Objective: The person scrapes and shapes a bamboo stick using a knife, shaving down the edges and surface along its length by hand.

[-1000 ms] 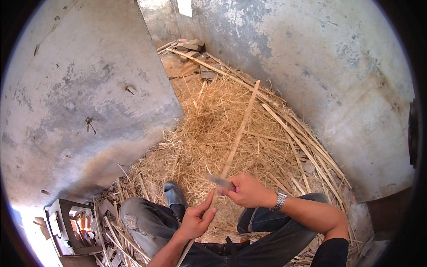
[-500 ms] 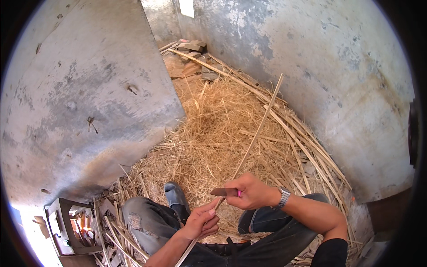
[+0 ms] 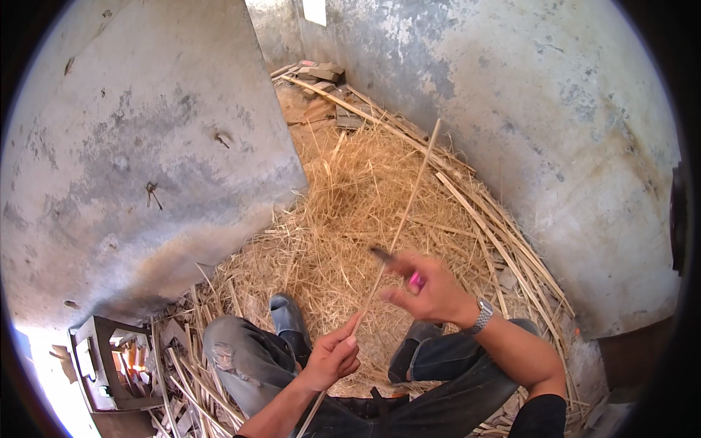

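While the left grip (image 3: 332,358) clasps a pale strip (image 3: 410,198), the right grip (image 3: 429,289) holds a knife (image 3: 381,255), shavings (image 3: 339,226) below.

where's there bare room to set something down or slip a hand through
Barest: the small pale floor patch between the right wall and the pile of strips. A hand could probably pass over the straw, between the left wall and the strip in the left hand. Crowded: the straw itself and loose strips beside the frame.
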`<state>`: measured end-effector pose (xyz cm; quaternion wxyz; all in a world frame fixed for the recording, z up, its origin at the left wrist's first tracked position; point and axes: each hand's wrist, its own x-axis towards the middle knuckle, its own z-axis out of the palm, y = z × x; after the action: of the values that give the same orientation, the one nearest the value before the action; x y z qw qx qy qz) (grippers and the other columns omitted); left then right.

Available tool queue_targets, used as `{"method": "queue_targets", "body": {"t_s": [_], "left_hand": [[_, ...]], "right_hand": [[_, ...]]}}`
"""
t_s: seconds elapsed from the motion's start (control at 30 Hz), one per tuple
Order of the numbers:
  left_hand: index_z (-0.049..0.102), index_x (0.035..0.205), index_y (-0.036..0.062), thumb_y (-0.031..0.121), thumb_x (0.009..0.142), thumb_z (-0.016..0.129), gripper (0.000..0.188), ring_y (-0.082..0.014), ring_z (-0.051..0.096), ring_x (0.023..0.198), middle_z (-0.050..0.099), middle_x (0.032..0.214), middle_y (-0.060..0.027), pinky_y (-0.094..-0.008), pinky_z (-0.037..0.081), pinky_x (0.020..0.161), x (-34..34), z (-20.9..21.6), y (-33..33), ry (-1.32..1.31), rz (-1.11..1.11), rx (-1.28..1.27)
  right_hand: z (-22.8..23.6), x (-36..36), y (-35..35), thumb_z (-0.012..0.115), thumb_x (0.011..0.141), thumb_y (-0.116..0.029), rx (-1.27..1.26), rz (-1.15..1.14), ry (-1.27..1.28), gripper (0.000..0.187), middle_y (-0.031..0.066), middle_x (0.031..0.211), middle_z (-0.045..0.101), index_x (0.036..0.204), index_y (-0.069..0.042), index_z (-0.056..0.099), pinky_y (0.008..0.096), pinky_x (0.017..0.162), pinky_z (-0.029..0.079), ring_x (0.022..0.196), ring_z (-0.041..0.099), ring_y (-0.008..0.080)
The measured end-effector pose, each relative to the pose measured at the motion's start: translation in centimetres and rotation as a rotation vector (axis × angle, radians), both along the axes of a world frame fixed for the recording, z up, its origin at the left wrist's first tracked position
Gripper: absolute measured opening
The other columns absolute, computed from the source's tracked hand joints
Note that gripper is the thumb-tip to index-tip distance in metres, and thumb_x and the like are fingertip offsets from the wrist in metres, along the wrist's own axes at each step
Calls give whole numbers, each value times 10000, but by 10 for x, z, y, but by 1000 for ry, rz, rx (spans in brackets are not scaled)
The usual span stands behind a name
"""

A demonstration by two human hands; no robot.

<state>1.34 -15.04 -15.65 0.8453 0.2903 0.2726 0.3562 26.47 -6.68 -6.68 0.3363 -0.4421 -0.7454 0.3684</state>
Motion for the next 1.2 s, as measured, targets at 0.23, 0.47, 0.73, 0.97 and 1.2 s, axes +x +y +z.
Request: {"method": "queue_targets", "body": {"t_s": [0.23, 0.47, 0.73, 0.97, 1.2], "left_hand": [[315, 1628, 155, 181, 1116, 450, 530, -58, 262, 479, 306, 605, 38, -228, 284, 475, -4, 5, 9, 104, 144, -94], [334, 1620, 158, 178, 1112, 453, 522, -60, 267, 462, 307, 579, 38, -221, 283, 456, -2, 14, 8, 68, 96, -113], [337, 1619, 162, 163, 1115, 439, 515, -59, 268, 458, 314, 578, 35, -223, 298, 453, -4, 15, 9, 42, 98, -101], [339, 1619, 155, 148, 1112, 447, 518, -53, 288, 476, 334, 604, 38, -222, 309, 462, -5, 13, 10, 62, 107, -67], [341, 1618, 141, 147, 1104, 490, 535, -43, 284, 491, 329, 618, 54, -224, 302, 475, -2, 9, 10, 122, 125, -58]], "right_hand": [[-11, -9, -30, 576, 1016, -194, 489, -198, 29, 188, 95, 701, 574, 905, -42, 589, 414, 496, 451, 533, 563, 314], [-49, -30, -33, 568, 1030, -205, 143, -80, -247, 243, 183, 674, 571, 847, -48, 540, 484, 535, 469, 601, 594, 404], [-43, -31, -31, 566, 1033, -204, 199, -71, -309, 237, 162, 662, 575, 849, -56, 542, 472, 515, 473, 593, 602, 386], [-45, -33, -29, 573, 1021, -240, 215, -44, -371, 220, 146, 678, 632, 887, -67, 549, 465, 494, 506, 567, 636, 366], [-47, -34, -29, 593, 995, -250, 262, -15, -476, 211, 133, 671, 639, 880, -77, 557, 459, 476, 520, 543, 643, 354]]}}
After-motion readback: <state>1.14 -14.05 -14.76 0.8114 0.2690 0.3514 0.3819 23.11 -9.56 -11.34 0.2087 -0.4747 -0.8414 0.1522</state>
